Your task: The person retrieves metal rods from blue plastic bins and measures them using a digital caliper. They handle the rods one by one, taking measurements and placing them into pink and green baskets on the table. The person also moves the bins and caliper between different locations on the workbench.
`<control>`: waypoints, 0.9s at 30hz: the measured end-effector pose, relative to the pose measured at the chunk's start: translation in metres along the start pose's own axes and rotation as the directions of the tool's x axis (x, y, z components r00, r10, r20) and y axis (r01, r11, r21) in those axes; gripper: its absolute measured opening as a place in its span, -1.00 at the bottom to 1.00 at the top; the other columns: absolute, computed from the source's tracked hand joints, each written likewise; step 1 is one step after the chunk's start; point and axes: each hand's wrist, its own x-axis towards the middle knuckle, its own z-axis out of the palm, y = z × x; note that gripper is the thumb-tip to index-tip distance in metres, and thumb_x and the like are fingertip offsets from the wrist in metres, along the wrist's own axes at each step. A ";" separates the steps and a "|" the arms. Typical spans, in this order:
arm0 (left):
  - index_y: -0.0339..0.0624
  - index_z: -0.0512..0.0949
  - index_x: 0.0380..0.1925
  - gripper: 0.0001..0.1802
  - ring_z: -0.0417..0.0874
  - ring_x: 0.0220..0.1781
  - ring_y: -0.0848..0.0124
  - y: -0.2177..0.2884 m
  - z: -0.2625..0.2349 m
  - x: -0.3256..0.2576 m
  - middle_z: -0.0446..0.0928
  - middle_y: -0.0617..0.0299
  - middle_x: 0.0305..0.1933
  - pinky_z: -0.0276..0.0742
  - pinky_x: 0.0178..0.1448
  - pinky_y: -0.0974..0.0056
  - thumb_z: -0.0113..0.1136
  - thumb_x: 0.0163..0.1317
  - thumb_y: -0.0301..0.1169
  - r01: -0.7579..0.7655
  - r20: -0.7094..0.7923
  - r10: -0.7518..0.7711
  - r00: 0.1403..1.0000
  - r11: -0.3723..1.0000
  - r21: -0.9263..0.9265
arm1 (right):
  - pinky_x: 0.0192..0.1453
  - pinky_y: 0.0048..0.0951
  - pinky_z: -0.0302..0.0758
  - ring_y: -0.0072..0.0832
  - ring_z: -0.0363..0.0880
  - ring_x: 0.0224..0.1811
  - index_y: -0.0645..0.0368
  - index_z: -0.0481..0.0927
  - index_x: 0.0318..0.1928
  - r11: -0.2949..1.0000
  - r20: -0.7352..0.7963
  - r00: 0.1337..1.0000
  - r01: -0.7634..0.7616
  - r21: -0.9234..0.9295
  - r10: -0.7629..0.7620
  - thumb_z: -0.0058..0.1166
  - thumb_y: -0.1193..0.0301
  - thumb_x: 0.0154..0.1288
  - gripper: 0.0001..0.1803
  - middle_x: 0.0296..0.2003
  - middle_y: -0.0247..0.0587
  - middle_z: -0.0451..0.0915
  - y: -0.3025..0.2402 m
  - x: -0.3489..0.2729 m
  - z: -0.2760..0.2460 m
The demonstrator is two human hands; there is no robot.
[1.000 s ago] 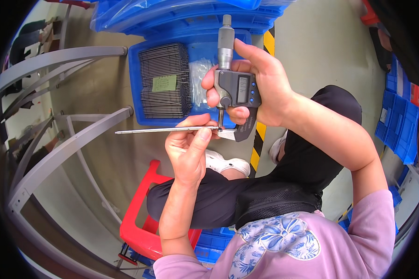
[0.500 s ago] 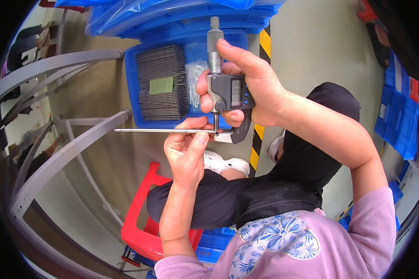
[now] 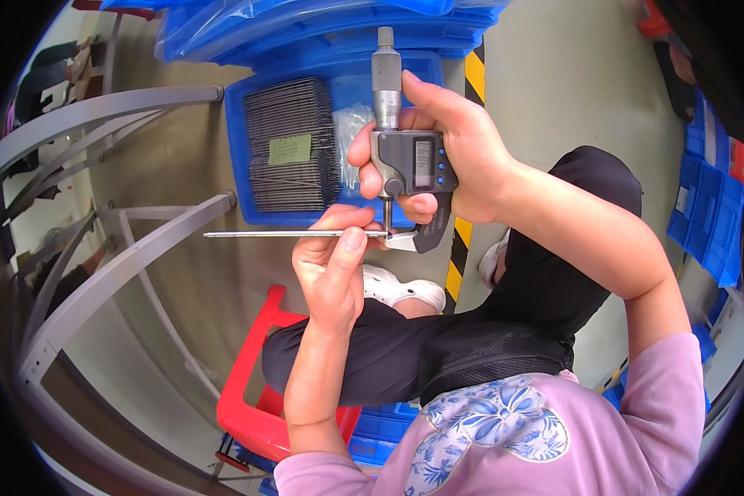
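Observation:
My right hand (image 3: 463,149) is wrapped round a digital micrometer (image 3: 405,157), its thimble pointing away from me and its small screen lit with digits. Between thumb and fingers, my left hand (image 3: 331,269) pinches a thin metal rod (image 3: 273,235) that sticks out to the left. The rod's right end lies at the gap between the micrometer's spindle and anvil; whether both faces touch it is too small to tell. Beyond my hands stands a blue bin (image 3: 238,157) with a dense stack of similar thin rods (image 3: 285,107). A yellow-green paper label (image 3: 290,150) lies on the stack.
Clear plastic bags (image 3: 351,136) lie beside the rods in the bin. Grey metal frame bars (image 3: 132,227) curve in from the left. More blue bins (image 3: 331,33) stand behind, others at right. A red plastic stool (image 3: 244,397) is near my leg; black-yellow tape (image 3: 461,248) marks the floor.
The digits on the micrometer's screen differ. Both hands, the micrometer and the rod keep nearly the same places, with only a slight shift of the whole view.

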 end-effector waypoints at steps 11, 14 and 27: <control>-0.41 0.49 -0.26 -0.81 0.53 -0.27 0.41 -0.002 -0.001 0.000 0.45 0.11 -0.25 0.52 -0.23 0.35 0.04 0.14 -0.52 0.015 0.014 -0.016 1.000 1.000 0.023 | -0.74 -0.66 0.23 -0.58 0.34 -0.75 0.23 0.49 -0.37 0.998 0.010 1.000 -0.012 -0.063 0.012 -0.33 -0.21 0.15 -0.31 -0.56 -0.17 0.53 -0.001 0.002 0.000; -0.41 0.49 -0.26 -0.81 0.53 -0.26 0.40 -0.005 -0.002 0.000 0.45 0.11 -0.25 0.52 -0.22 0.35 0.03 0.14 -0.53 0.000 0.009 0.000 1.000 1.000 0.013 | -0.73 -0.66 0.23 -0.57 0.33 -0.77 0.22 0.49 -0.40 0.999 -0.015 1.000 -0.027 -0.020 0.027 -0.31 -0.21 0.15 -0.32 -0.58 -0.17 0.52 -0.001 0.002 0.003; -0.39 0.48 -0.26 -0.78 0.51 -0.23 0.41 -0.006 -0.002 0.000 0.45 0.12 -0.23 0.47 -0.16 0.34 0.01 0.17 -0.45 0.041 -0.014 -0.041 0.999 0.999 0.005 | -0.72 -0.67 0.23 -0.59 0.30 -0.79 0.22 0.50 -0.40 0.998 -0.026 1.000 -0.014 -0.059 0.012 -0.35 -0.24 0.15 -0.29 -0.58 -0.21 0.52 0.000 0.002 0.002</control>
